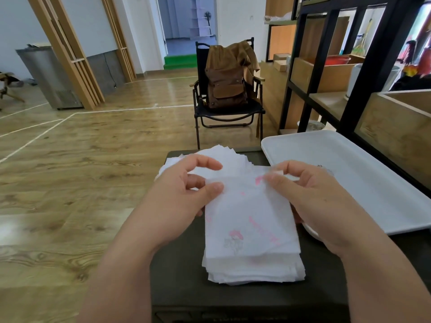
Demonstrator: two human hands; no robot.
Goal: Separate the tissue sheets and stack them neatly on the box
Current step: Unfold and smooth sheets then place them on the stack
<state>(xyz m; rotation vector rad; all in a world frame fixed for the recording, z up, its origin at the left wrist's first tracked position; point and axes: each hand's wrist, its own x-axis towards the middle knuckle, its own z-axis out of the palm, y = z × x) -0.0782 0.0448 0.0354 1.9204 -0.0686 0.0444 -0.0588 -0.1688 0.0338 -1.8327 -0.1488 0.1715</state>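
Both hands pinch the far edge of the top tissue sheet (249,213) — left hand (184,194) with a thumb-and-finger grip, right hand (310,197) likewise — above the near stack (254,266) on the dark box (182,283). Thin plies could tear, or two could lift together and skew the far pile (231,157).

Wood-grain plank floor (98,145), glossy, with white lines across it. White walls (88,24); slatted wooden partitions (70,57) on the left, a grey metal cabinet (49,75) beside them. Open doorway (186,22) at the back, green step (180,61) below it, standing fan beyond (small, blurred). Black folding chair (227,108) mid-room holding a brown backpack (227,87) with a brown garment draped over it. Black-framed shelving (326,66) with wooden panels on the right. Bright, even light.
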